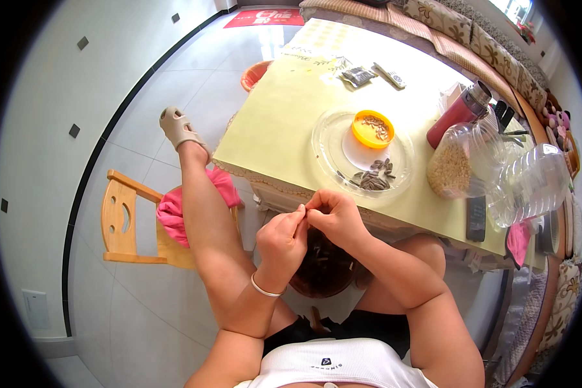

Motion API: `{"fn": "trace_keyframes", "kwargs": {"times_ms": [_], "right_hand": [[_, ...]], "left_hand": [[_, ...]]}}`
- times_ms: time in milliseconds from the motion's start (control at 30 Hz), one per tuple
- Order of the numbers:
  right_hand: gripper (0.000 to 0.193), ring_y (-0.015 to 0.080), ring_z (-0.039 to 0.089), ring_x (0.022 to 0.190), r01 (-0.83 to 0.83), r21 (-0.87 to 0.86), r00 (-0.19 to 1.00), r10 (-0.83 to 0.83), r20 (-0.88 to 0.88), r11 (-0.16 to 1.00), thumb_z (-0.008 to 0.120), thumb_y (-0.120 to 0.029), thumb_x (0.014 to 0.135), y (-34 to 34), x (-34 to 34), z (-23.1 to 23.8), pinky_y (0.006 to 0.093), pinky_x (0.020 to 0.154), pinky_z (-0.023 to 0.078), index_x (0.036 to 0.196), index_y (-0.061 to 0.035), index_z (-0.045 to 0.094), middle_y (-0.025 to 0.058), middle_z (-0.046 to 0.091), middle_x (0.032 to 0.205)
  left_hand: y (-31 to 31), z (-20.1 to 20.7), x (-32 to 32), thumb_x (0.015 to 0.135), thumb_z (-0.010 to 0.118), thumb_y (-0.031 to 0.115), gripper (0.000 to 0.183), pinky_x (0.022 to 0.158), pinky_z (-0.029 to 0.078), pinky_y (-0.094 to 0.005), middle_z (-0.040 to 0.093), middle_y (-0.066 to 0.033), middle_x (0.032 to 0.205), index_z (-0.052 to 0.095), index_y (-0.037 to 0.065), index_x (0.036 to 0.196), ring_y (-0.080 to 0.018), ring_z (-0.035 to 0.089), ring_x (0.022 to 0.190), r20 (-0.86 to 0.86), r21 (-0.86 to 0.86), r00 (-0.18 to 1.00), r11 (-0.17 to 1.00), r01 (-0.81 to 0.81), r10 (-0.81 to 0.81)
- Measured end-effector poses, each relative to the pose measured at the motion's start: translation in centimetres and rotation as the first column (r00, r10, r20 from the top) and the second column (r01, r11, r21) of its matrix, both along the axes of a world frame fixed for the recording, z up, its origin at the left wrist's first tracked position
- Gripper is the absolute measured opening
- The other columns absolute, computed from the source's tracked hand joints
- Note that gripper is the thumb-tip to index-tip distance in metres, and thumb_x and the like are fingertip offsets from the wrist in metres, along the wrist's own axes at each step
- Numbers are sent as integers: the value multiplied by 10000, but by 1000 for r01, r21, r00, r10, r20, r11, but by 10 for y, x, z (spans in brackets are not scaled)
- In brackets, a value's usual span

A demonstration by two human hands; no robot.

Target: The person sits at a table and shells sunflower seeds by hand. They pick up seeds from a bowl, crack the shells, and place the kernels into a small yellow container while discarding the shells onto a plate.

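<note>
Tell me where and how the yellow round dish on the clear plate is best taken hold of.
Probably by the left edge of the rim, coming in from the person's left. The yellow dish is round with a raised rim that offers an edge to pinch, and the dark seeds lie on its near side. Loose pale kernels sit inside, so keep it level.

Anything pinched between left hand (282,238) and right hand (334,213) is too small to tell; beneath them, a dark round container (323,271) is partly hidden; beyond them, the table (281,123) partly hides an orange basin (253,75).
</note>
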State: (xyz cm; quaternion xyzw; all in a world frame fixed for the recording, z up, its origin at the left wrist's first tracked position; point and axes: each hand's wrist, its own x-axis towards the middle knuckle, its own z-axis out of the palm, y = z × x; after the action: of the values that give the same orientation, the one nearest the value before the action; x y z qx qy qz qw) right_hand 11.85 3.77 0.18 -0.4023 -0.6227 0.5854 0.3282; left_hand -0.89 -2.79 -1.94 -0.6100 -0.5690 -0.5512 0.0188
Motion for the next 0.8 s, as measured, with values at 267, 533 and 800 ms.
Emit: {"fn": "trace_keyframes", "kwargs": {"times_ms": [267,533,800], "right_hand": [[56,49,510,590,-58,-302,989,12,-151,951,632,-48,816,5,2,0,203,508,389,801,5,621,4,605,696],[77,18,437,543,-194,-454,973,112,-201,870,666,-93,837,19,10,1,191,457,302,805,-42,619,-30,577,687],[69,28,486,597,-131,-335,986,86,-145,933,659,-75,829,12,9,14,184,506,357,841,-17,624,-21,587,713]], "left_hand": [[-5,4,-1,769,728,-53,167,597,546,-328,691,-145,783,719,-5,928,-269,675,658,137,-104,990,993,49,-35],[-3,12,-6,843,673,-91,152,646,598,-238,713,-100,832,712,-41,981,-151,692,707,834,-149,535,881,449,-132],[3,0,-18,839,672,-101,180,639,606,-247,710,-131,854,685,-39,1007,-183,706,693,975,-12,188,822,570,-117]]}}
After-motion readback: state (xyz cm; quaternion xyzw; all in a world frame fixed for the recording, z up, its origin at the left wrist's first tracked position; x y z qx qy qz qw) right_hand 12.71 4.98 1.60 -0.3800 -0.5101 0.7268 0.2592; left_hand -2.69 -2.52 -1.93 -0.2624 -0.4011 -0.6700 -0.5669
